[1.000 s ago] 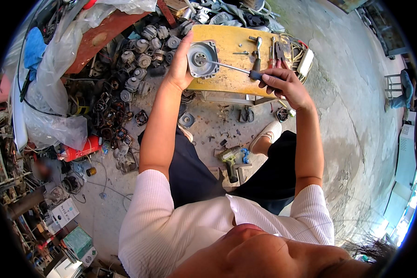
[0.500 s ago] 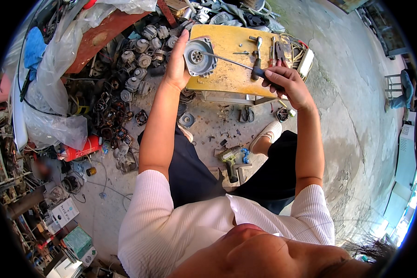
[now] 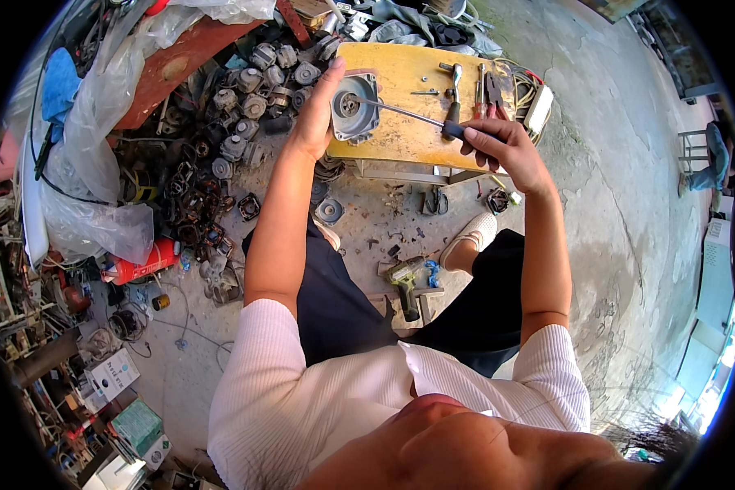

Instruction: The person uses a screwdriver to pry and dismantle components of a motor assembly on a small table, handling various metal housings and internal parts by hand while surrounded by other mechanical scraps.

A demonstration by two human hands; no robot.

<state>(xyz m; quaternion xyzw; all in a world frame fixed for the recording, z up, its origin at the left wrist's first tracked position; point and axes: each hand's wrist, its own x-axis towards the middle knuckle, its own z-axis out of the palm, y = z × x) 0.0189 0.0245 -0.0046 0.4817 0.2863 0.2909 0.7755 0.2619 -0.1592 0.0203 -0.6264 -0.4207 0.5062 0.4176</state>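
Note:
My left hand (image 3: 318, 114) grips a squarish grey metal motor end cover (image 3: 366, 126) by its left side, above the left end of a yellow-topped table (image 3: 400, 65). The cover stands tilted, its round hollow facing right. In my right hand (image 3: 506, 149) is a long screwdriver (image 3: 408, 113), fingers wrapped round its black handle. Its shaft reaches left into the hollow, the tip at the central hub. Beyond the handle, a ratchet wrench (image 3: 456, 86) lies on the table, beside a red-handled screwdriver (image 3: 480, 94) and pliers (image 3: 494, 91).
Small bolts (image 3: 425, 92) lie on the tabletop. Left of it is a heap of small motors (image 3: 249, 106). A cordless drill (image 3: 404, 290) rests between my legs. A power strip (image 3: 539, 110) with coiled cable sits at the table's right edge. Far right, another person's leg (image 3: 717, 155) shows.
The motor end cover has turned in my left hand and shifted slightly right, showing more of its inside wall. My right hand and the screwdriver have moved only slightly.

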